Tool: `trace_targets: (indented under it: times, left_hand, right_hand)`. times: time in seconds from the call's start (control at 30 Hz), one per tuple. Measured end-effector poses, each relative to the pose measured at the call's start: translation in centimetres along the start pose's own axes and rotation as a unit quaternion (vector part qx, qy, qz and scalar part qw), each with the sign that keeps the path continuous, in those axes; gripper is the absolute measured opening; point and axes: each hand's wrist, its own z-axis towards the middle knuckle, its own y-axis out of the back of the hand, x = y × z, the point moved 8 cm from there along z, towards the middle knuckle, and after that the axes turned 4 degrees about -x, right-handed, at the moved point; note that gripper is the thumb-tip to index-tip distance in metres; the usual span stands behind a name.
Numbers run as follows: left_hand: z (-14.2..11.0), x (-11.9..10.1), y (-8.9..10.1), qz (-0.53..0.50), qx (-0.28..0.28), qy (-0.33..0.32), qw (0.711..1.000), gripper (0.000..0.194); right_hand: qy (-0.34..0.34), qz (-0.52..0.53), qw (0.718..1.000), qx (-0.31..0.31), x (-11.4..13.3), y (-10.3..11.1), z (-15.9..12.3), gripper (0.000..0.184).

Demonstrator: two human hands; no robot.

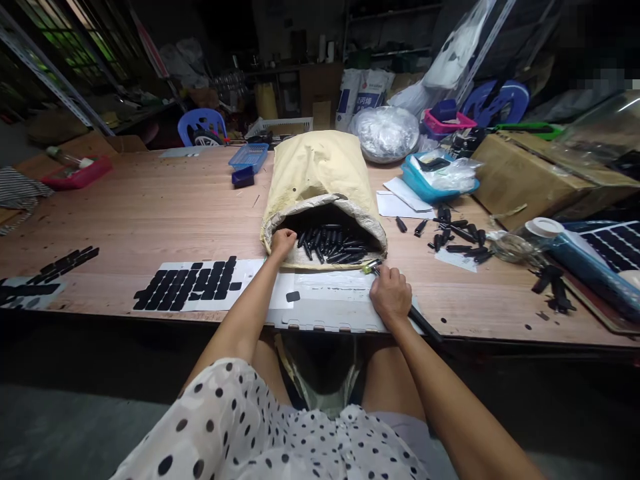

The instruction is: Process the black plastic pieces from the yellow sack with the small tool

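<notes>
A pale yellow sack (317,163) lies on its side on the table, its mouth facing me. Inside the mouth several small black tapered parts (333,245) are heaped. My left hand (283,244) is closed at the left edge of the mouth; whatever its fingers pinch is hidden. At the right corner of the mouth, my right hand (391,295) is wrapped round a tool with a long black handle (424,324) and a shiny head; its exact kind does not show. Below the sack lies a grey-white board (330,313) along the table edge, with one black rounded piece (293,296) on it.
Left of the board is a sheet with rows of black pads (185,287). Loose black parts (465,237) lie scattered on the right, near a blue basket (435,183) and a cardboard box (535,177). A small dark blue tray (243,177) sits behind on the left.
</notes>
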Motion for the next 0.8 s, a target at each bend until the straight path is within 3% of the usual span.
trace_targets:
  times: [0.23, 0.4, 0.5, 0.67, 0.8]
  left_hand:
    - [0.8, 0.4, -2.7, 0.089, 0.047, -0.014, 0.995, 0.010]
    - [-0.2, 0.0, -0.8, 0.060, -0.007, -0.026, 0.998, 0.013]
    - [-3.2, -1.3, -0.6, -0.025, 0.035, -0.110, 0.993, 0.020]
    - [-11.2, -2.1, -4.1, -0.036, 0.209, -0.248, 0.945, 0.020]
    - [-14.1, -1.3, -6.1, 0.006, 0.224, -0.290, 0.930, 0.017]
  right_hand:
    - [0.000, -0.013, 1.000, 0.007, 0.0, 0.1, -0.1, 0.028]
    - [-0.001, -0.013, 1.000, 0.019, 0.0, 0.1, 0.0, 0.028]
    - [-0.004, -0.004, 1.000, 0.017, 0.0, 0.1, 0.0, 0.028]
    - [-0.003, 0.010, 1.000, 0.013, -0.1, 0.1, 0.1, 0.029]
    - [-0.006, 0.015, 1.000, 0.020, -0.1, 0.0, 0.2, 0.030]
